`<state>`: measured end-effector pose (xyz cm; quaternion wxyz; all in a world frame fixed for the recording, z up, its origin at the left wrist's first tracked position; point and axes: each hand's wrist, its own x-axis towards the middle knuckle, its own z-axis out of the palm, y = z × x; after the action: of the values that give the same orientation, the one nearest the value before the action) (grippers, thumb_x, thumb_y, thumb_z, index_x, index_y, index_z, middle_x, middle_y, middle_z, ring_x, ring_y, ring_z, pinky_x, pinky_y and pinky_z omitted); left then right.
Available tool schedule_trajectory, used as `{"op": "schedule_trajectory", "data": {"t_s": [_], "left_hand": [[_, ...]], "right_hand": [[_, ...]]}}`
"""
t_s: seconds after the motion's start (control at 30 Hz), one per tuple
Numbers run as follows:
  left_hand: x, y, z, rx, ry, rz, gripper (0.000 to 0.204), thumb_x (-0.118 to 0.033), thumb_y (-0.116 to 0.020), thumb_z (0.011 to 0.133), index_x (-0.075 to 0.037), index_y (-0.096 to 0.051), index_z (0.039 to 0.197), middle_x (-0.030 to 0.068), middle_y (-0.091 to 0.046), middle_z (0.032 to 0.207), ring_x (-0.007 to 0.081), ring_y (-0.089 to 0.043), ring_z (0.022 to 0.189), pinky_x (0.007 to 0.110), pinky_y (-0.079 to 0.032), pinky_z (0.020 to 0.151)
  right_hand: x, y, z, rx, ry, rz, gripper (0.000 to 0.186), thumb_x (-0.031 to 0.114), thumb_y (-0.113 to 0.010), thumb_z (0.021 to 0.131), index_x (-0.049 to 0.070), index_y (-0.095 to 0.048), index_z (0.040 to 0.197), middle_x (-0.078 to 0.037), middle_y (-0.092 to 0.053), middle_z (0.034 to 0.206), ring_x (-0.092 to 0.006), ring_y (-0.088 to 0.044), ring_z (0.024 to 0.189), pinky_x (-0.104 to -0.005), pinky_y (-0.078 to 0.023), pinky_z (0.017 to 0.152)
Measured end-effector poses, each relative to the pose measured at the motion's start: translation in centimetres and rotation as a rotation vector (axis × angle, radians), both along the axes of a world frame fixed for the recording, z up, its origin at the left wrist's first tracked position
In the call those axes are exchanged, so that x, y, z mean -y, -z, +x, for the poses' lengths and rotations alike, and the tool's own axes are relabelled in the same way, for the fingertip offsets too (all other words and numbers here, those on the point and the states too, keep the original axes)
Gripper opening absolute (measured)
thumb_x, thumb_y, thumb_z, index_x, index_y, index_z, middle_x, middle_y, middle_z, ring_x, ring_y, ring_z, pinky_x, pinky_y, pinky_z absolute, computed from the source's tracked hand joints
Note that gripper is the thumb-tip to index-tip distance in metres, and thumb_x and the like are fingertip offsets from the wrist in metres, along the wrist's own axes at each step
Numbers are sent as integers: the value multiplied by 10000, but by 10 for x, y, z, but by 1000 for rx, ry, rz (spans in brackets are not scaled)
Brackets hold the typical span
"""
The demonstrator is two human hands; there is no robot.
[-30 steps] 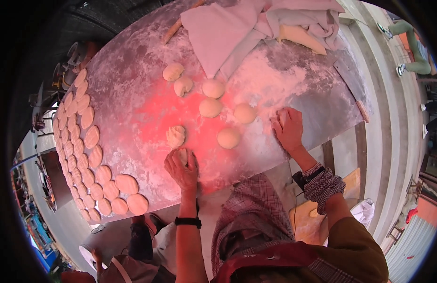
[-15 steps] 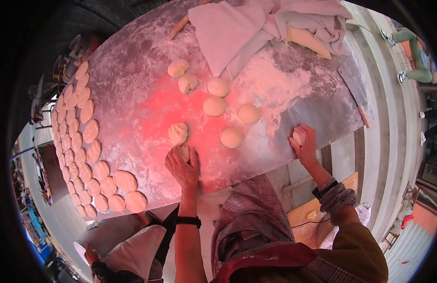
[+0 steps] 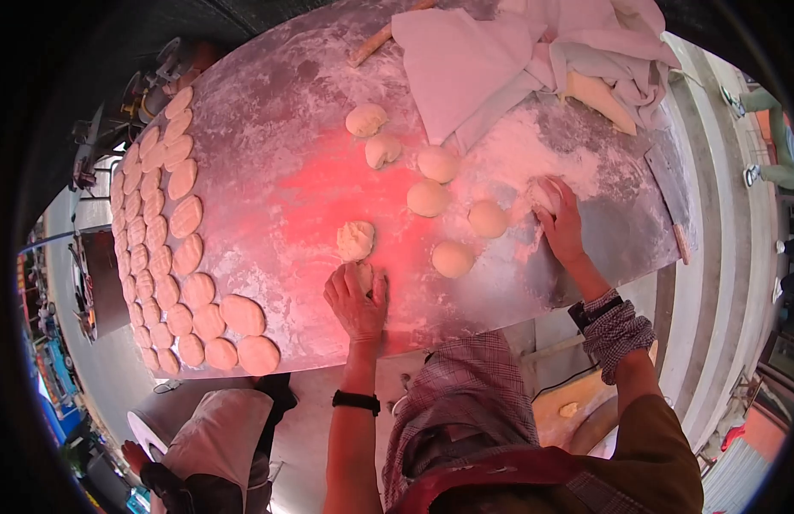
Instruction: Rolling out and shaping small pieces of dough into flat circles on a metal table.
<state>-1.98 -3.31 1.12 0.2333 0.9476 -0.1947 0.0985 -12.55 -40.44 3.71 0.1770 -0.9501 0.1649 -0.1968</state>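
My left hand (image 3: 356, 304) curls over a lump of dough (image 3: 364, 276) near the table's front edge, its fingers covering most of it. Just beyond it lies a rough, creased dough piece (image 3: 355, 241). To the right, my right hand (image 3: 565, 224) is closed around a pale dough ball (image 3: 547, 196), down at the floury patch of the table. Between and beyond the hands rest several smooth, round dough balls, the nearest one (image 3: 453, 259) and another (image 3: 488, 218) closest to my right hand. A dough ball farther back (image 3: 382, 151) has a fold in it.
Rows of flattened dough rounds (image 3: 187, 217) cover the left end of the floured table (image 3: 268, 188). A cloth (image 3: 465, 68) and a rolling pin (image 3: 388, 36) lie at the back. A wide-bladed knife (image 3: 668, 201) lies along the right edge. Another person (image 3: 213, 445) is at the lower left.
My right hand has moved away from the front edge with its dough ball, into the floury patch. My left hand stays on its dough lump. The whole view has shifted somewhat.
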Motion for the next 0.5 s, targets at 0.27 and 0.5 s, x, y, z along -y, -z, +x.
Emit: {"op": "schedule_trajectory", "data": {"t_s": [0.27,0.5], "left_hand": [[1,1,0,-29,-10,-68,331,-241,-705,854,-59,-598,1109,125,-585,1158,337,-525,1079,458,-402,939],[-3,0,0,11,-65,-47,399,-287,-701,859,-49,-568,1152,133,-581,1175,335,-521,1098,468,-387,955]], "right_hand": [[-131,-57,134,167,-359,473,446,77,-665,852,68,-554,1284,-150,-533,1297,-344,-565,1165,-389,-482,985],[-201,-18,156,-41,-749,90,420,159,-679,863,115,-575,1267,-114,-478,1401,-297,-453,1310,-399,-494,984]]}}
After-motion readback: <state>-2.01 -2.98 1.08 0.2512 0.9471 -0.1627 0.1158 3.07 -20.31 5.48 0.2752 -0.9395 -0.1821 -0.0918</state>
